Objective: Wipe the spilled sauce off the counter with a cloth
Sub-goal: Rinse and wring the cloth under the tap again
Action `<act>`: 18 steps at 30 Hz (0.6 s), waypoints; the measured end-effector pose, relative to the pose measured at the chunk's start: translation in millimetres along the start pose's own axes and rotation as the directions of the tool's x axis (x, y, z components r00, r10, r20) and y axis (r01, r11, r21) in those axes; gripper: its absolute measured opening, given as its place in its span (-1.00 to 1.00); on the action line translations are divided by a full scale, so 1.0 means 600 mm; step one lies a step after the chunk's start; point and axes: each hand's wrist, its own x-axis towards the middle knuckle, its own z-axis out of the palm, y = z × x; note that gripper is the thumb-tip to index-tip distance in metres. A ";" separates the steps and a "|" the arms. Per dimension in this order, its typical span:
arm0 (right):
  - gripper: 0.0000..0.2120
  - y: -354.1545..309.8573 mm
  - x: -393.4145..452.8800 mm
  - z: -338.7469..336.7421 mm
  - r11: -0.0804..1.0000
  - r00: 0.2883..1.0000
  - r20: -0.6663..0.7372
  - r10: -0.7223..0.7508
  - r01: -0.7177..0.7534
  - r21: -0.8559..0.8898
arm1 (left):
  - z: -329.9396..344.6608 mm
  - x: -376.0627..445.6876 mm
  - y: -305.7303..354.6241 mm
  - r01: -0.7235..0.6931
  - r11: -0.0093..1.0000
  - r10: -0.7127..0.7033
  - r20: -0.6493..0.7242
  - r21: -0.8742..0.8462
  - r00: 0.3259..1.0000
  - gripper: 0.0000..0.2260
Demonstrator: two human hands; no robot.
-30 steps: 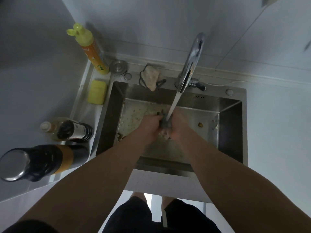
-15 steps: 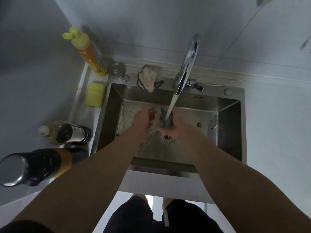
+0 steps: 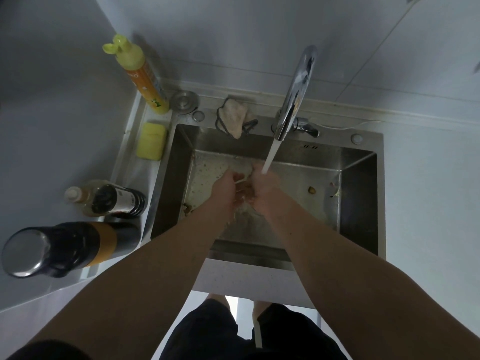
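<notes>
Both the left hand (image 3: 225, 187) and right hand (image 3: 262, 188) clench the cloth (image 3: 242, 189) under the tap stream; soaked, it likely handles limp, heavy and slippery, best bunched whole.

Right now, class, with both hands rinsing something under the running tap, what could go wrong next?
1. Water from the tap strikes the right hand and left hand and may splash onto the counter.
2. Food scraps in the sink could block the drain.

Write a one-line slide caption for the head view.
Both hands, left and right, rub together in the sink under water running from the tap.
</notes>
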 end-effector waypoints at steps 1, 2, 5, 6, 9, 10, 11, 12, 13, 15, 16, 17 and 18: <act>-0.66 0.000 -0.004 -0.002 0.999 1.000 -0.013 -0.013 0.012 -0.035 | 0.000 -0.003 -0.001 0.016 1.000 -0.015 0.019 -0.009 1.000 -0.74; -0.69 0.000 -0.005 -0.007 0.998 1.000 -0.026 -0.016 0.014 -0.053 | 0.001 -0.008 -0.001 0.036 0.999 -0.035 0.046 -0.014 0.998 -0.76; -0.75 -0.013 -0.024 -0.032 0.998 0.996 0.069 -0.056 0.059 -0.032 | 0.008 -0.020 -0.003 0.080 0.997 -0.078 0.135 -0.009 0.988 -0.77; -0.77 -0.015 -0.027 -0.039 0.998 0.994 0.093 -0.065 0.067 -0.017 | 0.011 -0.024 -0.002 0.084 0.996 -0.081 0.151 -0.011 0.985 -0.78; -0.75 -0.019 -0.036 -0.061 0.999 0.997 0.066 -0.025 0.027 -0.029 | 0.020 -0.028 -0.002 0.058 0.998 -0.056 0.196 -0.007 0.979 -0.79; -0.72 -0.022 -0.037 -0.066 1.000 0.997 0.071 -0.008 0.008 0.001 | 0.022 -0.027 -0.001 0.043 0.999 -0.045 0.206 0.014 0.978 -0.80; -0.63 -0.027 -0.039 -0.072 1.000 0.998 0.057 -0.027 0.026 0.013 | 0.023 -0.026 -0.001 0.030 0.999 -0.034 0.209 0.022 0.977 -0.80; -0.52 -0.038 -0.039 -0.081 0.998 0.997 0.031 -0.069 0.069 -0.009 | 0.025 -0.023 -0.002 0.023 1.000 -0.026 0.208 0.017 0.978 -0.80; -0.46 -0.053 -0.041 -0.091 0.988 0.989 -0.029 -0.147 0.145 -0.059 | 0.025 -0.023 -0.001 0.028 1.000 -0.027 0.199 0.001 0.980 -0.82; -0.42 -0.088 -0.033 -0.115 0.950 0.933 -0.180 -0.311 0.299 -0.092 | 0.023 -0.028 0.003 0.046 0.998 -0.039 0.197 -0.032 0.980 -0.88; -0.40 -0.107 -0.027 -0.125 0.943 0.918 -0.217 -0.333 0.324 -0.076 | 0.022 -0.031 0.005 0.058 0.997 -0.046 0.212 -0.048 0.976 -0.88; -0.41 -0.128 -0.026 -0.134 0.929 0.903 -0.221 -0.368 0.362 -0.069 | 0.021 -0.034 0.006 0.064 0.996 -0.048 0.221 -0.066 0.974 -0.87; -0.46 -0.142 -0.018 -0.138 0.923 0.899 -0.210 -0.384 0.372 -0.092 | 0.019 -0.036 0.007 0.068 0.995 -0.050 0.216 -0.079 0.975 -0.87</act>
